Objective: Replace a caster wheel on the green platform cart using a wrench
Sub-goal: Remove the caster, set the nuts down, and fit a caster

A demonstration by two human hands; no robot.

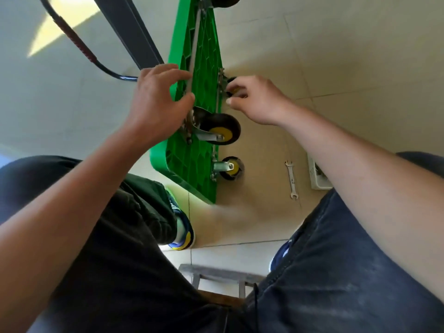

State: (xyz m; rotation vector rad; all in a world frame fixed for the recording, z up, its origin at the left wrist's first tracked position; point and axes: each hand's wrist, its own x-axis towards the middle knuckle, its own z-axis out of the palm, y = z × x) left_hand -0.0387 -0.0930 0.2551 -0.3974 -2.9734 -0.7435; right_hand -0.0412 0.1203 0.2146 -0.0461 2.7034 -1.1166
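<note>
1. Pale floor tiles point(252, 255) fill my view, with a sunlit patch at far upper left.
2. Nearest me, my two legs in dark trousers frame a grey stool point(216, 276), most of it cut off behind my lap; one shoe point(182, 233) shows beside the left knee, and only a sliver of the other by the right.
3. Beyond the knees, the cart point(199, 75) stands on its edge, ribbed green underside facing right, its far end running out of frame at the top.
4. A small caster point(230, 168) sits at the cart's near corner; a larger caster point(222, 128) with a yellow hub is mounted just above it.
5. A wrench point(291, 179) lies flat on the tiles right of the cart, well apart from both hands.
6. Just right of the wrench is a white tray point(314, 179), half hidden by my right forearm; I cannot tell what it holds.
7. My left hand point(156, 99) grips the cart's edge, fingers curled round it, just above the larger caster.
8. My right hand point(254, 97) pinches a third caster point(232, 88) on the cart's right side; my fingers hide most of it, only black rubber and a bit of yellow showing.
9. Farthest, a black handle bar point(79, 48) curves at upper left, and another wheel is cropped at the top edge.
</note>
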